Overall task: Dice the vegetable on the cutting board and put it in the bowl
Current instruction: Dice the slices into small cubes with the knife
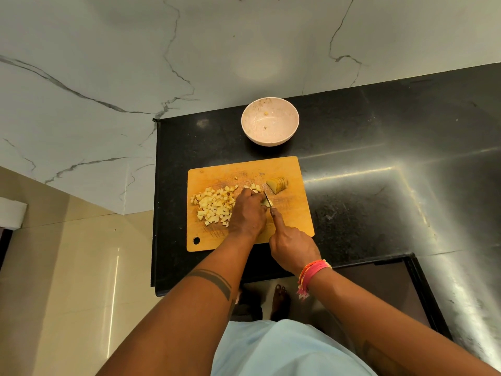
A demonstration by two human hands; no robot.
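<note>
Knife work on the wooden cutting board [284, 226], and the left hand [248, 213] is clamped down over a small chunk of potato [267, 203], fingers curled on top of it so only a pale edge peeks out on the right. Right there, touching that exposed edge, comes the knife [268, 200], gripped by the right hand [292, 246] with the forefinger laid straight along the spine and the other fingers wrapped round the handle. The blade runs away from the person, up the board, with the chunk just to its left, so the next cut looks set to drop close beside the left fingertips. That gap is the thing to watch! Count it up: one pile of diced cubes [214, 206] heaped on the left half of the board, too many to number, plus a few strays near the knuckles; one sliced wedge [278, 185] waiting beyond the blade, fanned but not yet diced. One pale bowl [270, 121] stands on the black counter [379, 164] past the board, holding only a scrap or two. I'd judge dicing well along, nothing transferred.
</note>
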